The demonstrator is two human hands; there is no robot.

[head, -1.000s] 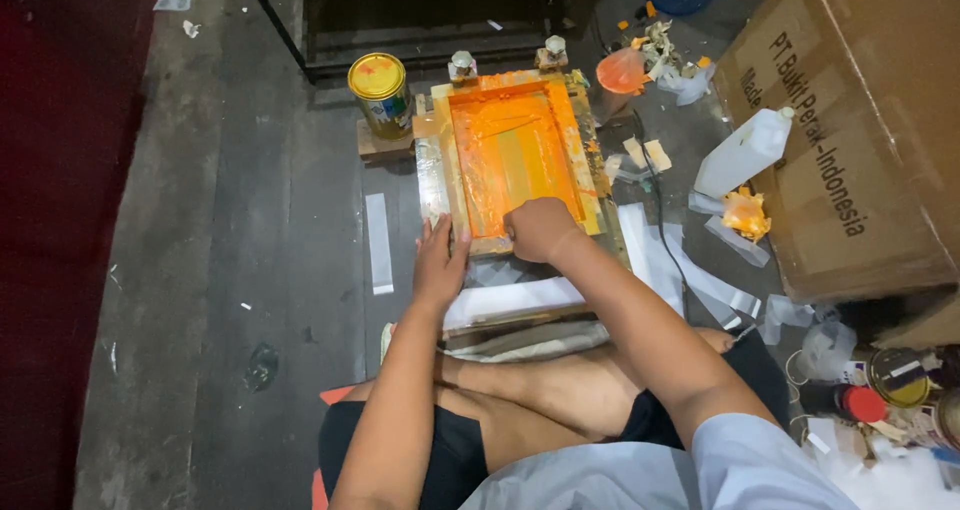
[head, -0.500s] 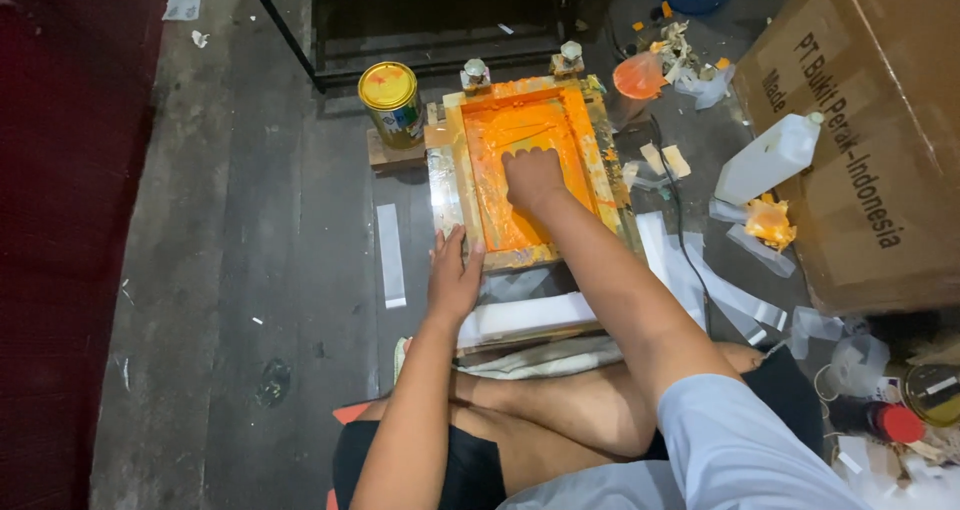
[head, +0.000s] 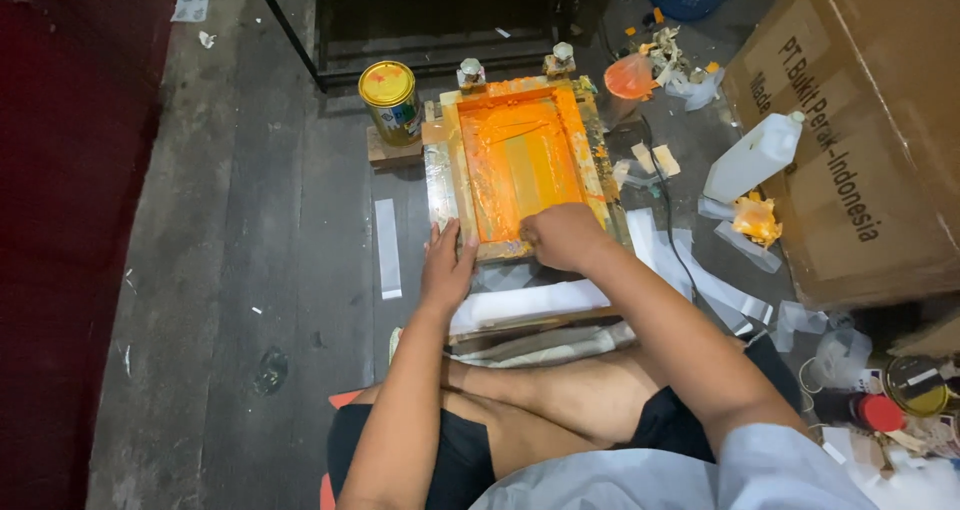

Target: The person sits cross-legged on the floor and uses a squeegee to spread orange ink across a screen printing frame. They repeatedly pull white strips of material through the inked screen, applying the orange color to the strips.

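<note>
A wooden screen frame point(head: 443, 165) lies on the floor in front of my crossed legs, its mesh point(head: 525, 160) coated with orange ink. My left hand point(head: 447, 265) presses down on the frame's near left corner, fingers over the rail. At the near end of the mesh, my right hand point(head: 565, 236) is closed in a fist over a squeegee that it almost fully hides. White sheets point(head: 530, 305) stick out from under the frame's near edge.
A yellow-lidded paint can point(head: 388, 98) stands left of the frame's far end. Right of it are a white plastic bottle point(head: 755, 155), orange-stained rags point(head: 756, 218) and a big cardboard box point(head: 860, 120). A black metal rack point(head: 420, 62) runs behind. Jars point(head: 915, 385) sit near my right knee.
My right hand went from the near end up to the middle of the mesh, then came back to the near end. The left hand stayed on the frame's corner.
</note>
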